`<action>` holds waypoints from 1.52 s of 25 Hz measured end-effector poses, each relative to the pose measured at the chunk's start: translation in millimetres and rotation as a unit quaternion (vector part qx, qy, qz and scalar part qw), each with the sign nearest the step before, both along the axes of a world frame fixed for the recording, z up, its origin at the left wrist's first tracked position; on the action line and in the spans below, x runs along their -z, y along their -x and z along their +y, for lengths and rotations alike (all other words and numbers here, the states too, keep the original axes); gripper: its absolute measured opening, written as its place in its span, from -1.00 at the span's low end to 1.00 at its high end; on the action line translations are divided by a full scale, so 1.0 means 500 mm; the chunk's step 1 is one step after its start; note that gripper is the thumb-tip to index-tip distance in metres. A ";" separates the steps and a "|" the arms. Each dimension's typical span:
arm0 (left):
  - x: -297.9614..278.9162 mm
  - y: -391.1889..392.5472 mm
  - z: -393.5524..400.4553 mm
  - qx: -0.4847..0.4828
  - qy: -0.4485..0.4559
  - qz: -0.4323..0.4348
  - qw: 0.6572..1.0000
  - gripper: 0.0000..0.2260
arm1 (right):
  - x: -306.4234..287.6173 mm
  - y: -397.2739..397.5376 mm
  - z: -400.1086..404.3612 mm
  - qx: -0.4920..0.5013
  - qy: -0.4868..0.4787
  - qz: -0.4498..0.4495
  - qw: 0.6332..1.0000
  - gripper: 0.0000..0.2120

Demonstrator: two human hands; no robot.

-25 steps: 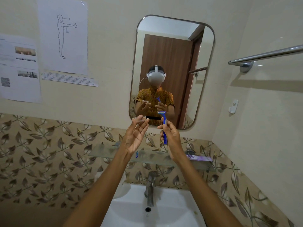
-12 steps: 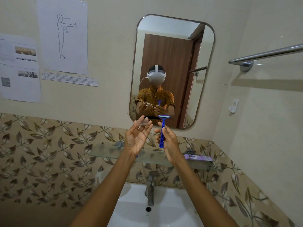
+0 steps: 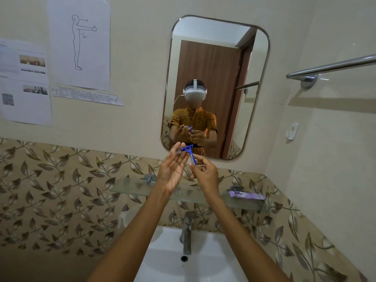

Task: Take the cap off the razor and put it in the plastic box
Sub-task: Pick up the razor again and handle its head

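Note:
My right hand (image 3: 205,175) pinches the handle of a blue razor (image 3: 191,154), which is held upright in front of the mirror with its head tilted left. The razor head rests against the fingertips of my left hand (image 3: 172,171). That hand is palm-up and holds a small clear cap (image 3: 179,152) at its fingertips, right beside the razor head. Both hands hover above the glass shelf (image 3: 130,187). I cannot make out a plastic box anywhere in the view.
A white sink (image 3: 195,267) with a metal tap (image 3: 187,235) lies below my arms. A purple packet (image 3: 246,195) sits on the shelf's right end. The mirror (image 3: 215,58) hangs ahead, papers are taped at left, and a towel rail (image 3: 329,67) runs at right.
The razor's head has tipped left and now meets my left fingertips and the clear cap. Both hands have drawn closer together and stayed at about the same height.

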State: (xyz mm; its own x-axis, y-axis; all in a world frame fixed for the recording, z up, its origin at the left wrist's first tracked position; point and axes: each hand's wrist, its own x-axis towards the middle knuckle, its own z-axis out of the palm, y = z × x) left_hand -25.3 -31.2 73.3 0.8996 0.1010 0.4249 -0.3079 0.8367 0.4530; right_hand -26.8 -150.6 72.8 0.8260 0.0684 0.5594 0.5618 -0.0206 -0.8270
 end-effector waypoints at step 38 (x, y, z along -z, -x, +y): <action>0.029 -0.024 0.003 -0.177 -0.209 0.079 0.959 -0.78 | 0.018 -0.048 0.004 0.074 0.126 -0.019 0.989 -0.80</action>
State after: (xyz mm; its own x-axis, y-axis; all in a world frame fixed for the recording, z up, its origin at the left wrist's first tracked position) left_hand -13.1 -29.6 58.7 0.8970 0.2618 0.3563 -0.4388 0.4287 0.7897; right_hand -3.0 -148.4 63.8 0.8155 0.0889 0.5718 0.5686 -0.3071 -0.7632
